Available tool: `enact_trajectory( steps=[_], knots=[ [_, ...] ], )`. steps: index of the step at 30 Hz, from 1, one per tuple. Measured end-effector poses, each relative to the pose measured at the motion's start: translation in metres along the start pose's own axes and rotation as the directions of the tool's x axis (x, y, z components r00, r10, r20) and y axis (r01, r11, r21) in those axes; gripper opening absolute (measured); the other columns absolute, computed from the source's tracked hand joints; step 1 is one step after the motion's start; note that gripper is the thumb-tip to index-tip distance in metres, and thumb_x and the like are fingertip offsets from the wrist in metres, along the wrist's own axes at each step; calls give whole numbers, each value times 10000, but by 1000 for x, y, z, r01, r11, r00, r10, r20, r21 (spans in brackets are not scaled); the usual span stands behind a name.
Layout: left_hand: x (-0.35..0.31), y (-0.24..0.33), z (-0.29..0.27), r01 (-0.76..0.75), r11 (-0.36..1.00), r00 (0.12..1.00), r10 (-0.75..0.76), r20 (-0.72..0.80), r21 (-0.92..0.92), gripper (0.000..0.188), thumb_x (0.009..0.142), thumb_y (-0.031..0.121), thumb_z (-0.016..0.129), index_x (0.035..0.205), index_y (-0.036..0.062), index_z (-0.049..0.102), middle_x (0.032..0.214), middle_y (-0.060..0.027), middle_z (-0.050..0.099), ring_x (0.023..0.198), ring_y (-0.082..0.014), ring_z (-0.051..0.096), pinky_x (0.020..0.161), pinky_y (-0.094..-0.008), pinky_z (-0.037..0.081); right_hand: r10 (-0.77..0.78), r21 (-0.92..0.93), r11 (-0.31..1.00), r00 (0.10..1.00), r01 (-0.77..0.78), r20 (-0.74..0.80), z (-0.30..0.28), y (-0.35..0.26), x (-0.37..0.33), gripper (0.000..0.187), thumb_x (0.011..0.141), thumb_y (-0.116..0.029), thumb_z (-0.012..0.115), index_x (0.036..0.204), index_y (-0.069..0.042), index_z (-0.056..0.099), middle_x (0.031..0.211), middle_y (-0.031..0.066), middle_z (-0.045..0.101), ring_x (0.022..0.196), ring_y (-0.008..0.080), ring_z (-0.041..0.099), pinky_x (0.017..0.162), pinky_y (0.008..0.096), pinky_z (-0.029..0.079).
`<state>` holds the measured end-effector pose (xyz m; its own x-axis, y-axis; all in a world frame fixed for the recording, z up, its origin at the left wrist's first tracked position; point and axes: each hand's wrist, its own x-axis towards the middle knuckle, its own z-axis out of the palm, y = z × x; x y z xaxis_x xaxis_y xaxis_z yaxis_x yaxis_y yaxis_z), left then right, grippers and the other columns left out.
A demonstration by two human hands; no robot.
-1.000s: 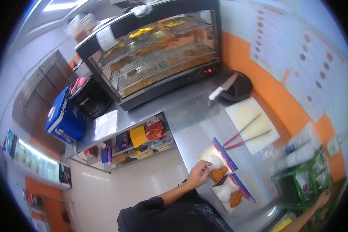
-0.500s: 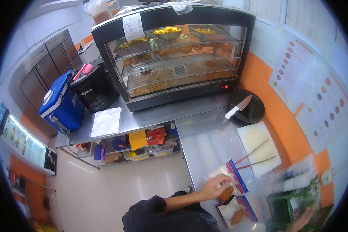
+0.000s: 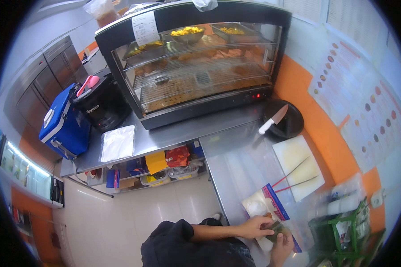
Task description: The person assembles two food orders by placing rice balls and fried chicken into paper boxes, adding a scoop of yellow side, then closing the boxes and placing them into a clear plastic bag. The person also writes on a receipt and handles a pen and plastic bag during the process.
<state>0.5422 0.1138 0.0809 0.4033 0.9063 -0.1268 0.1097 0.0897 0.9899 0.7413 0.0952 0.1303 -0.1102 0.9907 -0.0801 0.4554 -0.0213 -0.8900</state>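
My left hand (image 3: pixel 255 227) and my right hand (image 3: pixel 282 250) meet over the food boxes at the counter's near right. Between their closed fingers is a small dark green piece (image 3: pixel 277 229), leaf-like or a packet; its kind is unclear. Just beyond my left hand lies an open paper box (image 3: pixel 278 203) with a blue and pink printed flap. Inside it are a mound of white rice (image 3: pixel 256 208) and a bit of brown fried food, mostly covered by my fingers. A second open box beneath my hands is largely hidden.
A green plastic crate (image 3: pixel 333 236) stands at the right. Two red-handled sticks (image 3: pixel 294 173) lie across a white cutting board (image 3: pixel 300 167). A knife (image 3: pixel 274 120) rests over a black round pan (image 3: pixel 294 127). Behind stands a glass food warmer (image 3: pixel 196 66), left of it a blue cooler (image 3: pixel 62 122).
My right hand has come from the green crate to the boxes, with the dark green piece. My left hand has moved nearer and joined it, away from the far box's fried food.
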Motion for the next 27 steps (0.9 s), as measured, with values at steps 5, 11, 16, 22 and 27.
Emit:
enact_trajectory(
  steps=[5,11,16,22,27],
  knots=[
    [-16,5,-26,60,991,993,-72,-97,-118,212,920,154,756,1103,48,745,1039,-64,751,1006,-113,649,908,-326,523,66,238,971,980,-19,-190,3,16,-2,234,1000,-178,668,1064,46,693,983,80,707,915,161,649,842,316,520],
    [2,7,-112,-123,706,753,524,-398,697,266,855,-62,639,1096,23,712,1047,-146,725,935,-345,690,835,-426,550,55,193,978,787,81,-614,-20,22,-5,168,1010,-126,636,1060,23,696,1003,98,709,925,165,659,847,306,515],
    [21,1,-116,-220,442,846,530,-56,870,269,814,-31,646,1061,47,718,1039,-95,713,994,-302,662,868,-431,512,-276,-351,931,816,96,-508,-14,21,-6,169,868,-9,675,1027,-19,731,1028,138,717,961,328,670,896,429,529],
    [47,-33,-98,-366,346,835,532,141,864,279,791,29,660,1054,83,735,978,-48,711,976,-263,662,843,-406,508,-532,-532,811,689,245,-493,23,42,-15,224,770,71,695,966,-26,740,1031,128,706,964,342,654,874,427,541],
    [65,-54,-92,-397,310,824,535,187,864,277,794,61,643,1050,95,742,924,-48,731,958,-251,680,835,-403,499,-495,-616,773,751,152,-437,37,70,-13,241,734,59,719,957,-29,740,1006,106,699,988,331,641,881,431,539]
  ],
)
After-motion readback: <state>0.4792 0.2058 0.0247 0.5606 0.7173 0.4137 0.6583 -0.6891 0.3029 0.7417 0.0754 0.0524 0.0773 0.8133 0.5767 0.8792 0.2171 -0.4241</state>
